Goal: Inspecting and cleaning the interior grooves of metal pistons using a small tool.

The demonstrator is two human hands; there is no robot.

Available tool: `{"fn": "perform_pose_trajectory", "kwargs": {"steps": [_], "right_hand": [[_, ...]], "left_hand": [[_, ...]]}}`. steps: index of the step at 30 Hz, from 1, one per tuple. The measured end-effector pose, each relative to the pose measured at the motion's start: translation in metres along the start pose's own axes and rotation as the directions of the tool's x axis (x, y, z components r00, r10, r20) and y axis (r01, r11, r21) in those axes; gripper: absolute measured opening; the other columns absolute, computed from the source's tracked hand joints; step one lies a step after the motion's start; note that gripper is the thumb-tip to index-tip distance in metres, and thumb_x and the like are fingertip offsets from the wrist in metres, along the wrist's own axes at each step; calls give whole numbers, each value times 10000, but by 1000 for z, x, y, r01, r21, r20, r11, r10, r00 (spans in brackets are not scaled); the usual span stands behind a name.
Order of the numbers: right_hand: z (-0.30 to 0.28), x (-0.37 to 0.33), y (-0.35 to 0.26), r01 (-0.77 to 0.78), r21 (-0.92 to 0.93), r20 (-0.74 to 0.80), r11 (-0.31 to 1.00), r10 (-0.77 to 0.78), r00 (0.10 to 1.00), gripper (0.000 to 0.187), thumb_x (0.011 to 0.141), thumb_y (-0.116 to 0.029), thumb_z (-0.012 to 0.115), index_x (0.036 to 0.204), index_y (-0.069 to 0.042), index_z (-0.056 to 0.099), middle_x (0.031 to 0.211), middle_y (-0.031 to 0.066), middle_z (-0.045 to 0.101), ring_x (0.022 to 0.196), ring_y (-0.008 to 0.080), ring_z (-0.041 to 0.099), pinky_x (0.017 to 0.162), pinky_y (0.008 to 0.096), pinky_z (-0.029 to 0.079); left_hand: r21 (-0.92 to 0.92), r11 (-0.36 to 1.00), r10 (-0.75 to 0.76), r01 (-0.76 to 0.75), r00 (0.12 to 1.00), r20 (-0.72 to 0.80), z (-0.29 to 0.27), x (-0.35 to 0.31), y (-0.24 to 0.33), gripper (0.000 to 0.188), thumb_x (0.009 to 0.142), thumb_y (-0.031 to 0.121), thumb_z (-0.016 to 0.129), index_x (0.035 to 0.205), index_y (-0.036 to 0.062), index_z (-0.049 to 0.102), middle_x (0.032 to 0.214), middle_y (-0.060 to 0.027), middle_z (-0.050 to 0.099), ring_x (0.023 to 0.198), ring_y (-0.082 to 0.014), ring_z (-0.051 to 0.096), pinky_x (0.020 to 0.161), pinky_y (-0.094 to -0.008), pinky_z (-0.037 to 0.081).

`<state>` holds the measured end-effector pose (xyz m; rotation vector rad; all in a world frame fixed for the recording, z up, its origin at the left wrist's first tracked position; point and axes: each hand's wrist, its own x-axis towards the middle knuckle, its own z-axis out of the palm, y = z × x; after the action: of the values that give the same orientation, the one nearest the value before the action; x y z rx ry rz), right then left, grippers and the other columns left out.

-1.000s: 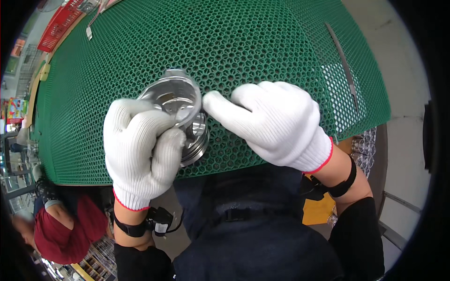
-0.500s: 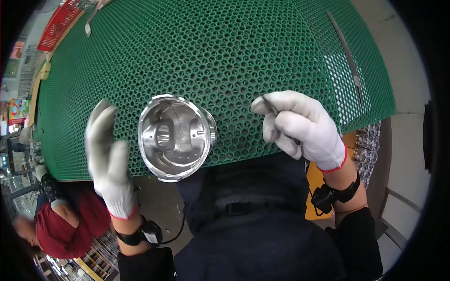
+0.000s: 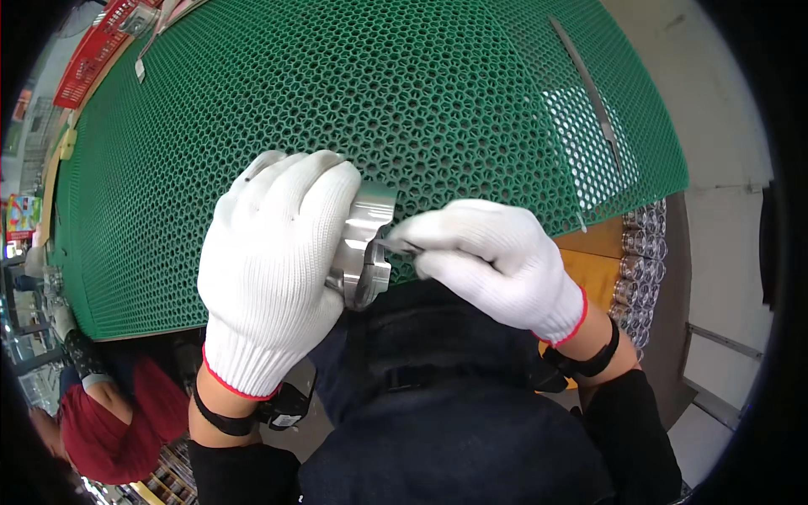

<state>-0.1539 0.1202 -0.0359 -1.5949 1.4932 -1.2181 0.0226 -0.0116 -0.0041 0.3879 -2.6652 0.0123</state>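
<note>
Head, left hand (image 3: 273,240): clasping metal piston (image 3: 370,210).
Right hand (image 3: 492,261): pinching thin tool (image 3: 385,243) at its edge.
Edge work, I judge: needs steadiness.

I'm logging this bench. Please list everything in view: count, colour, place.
mat: 1, green, centre
metal cylinder: 1, silver, front of mat
thin tool: 1, dark, blurred, cylinder's right end
long strip: 1, grey, mat's right side
basket: 1, red, upper left
metal parts: many, silver, lined up at right
flat surface: 1, yellow, lower right
co-worker: 1, dark red clothing, lower left
wrist straps: 2, black, one per wrist
left hand: 1, white glove, around cylinder
right hand: 1, white glove, pinching tool
</note>
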Motion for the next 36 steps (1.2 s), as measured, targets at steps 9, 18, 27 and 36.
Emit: {"fn": "perform_pose_trajectory", "kwargs": {"steps": [9,18,27,36], "right_hand": [[4,13,3,198,-358,78,913,-182,980,213,833,-144,697,1043,-178,696,750,18,620,635,230,662,546,350,538],[-16,15,-1,280,-744,394,606,59,917,230,870,-194,615,1090,-182,679,751,20,561,650,204,658,519,332,534],[-34,-24,7,-139,6,239,990,133,962,281,849,-33,688,1124,-53,741,1021,87,757,836,172,695,773,297,564],[-12,-26,-1,-704,524,468,480,528,708,349,969,-92,548,1279,43,634,904,79,701,599,54,554,514,195,432]], "left_hand": [[-24,972,-217,235,929,300,4,35,-14,252,778,189,705,1004,84,664,926,-126,697,890,-363,663,784,-449,528],[80,954,-259,288,665,701,7,83,-44,277,818,89,606,1076,80,705,951,-175,714,952,-378,678,808,-435,549],[-949,38,-882,312,457,115,29,-62,-9,943,825,223,816,1517,-63,242,1472,-231,439,1318,-307,523,1107,-429,448],[-871,183,-680,456,698,222,23,-114,-15,783,794,25,801,1476,-44,423,1287,-156,631,1169,-230,628,1058,-375,463]]}}
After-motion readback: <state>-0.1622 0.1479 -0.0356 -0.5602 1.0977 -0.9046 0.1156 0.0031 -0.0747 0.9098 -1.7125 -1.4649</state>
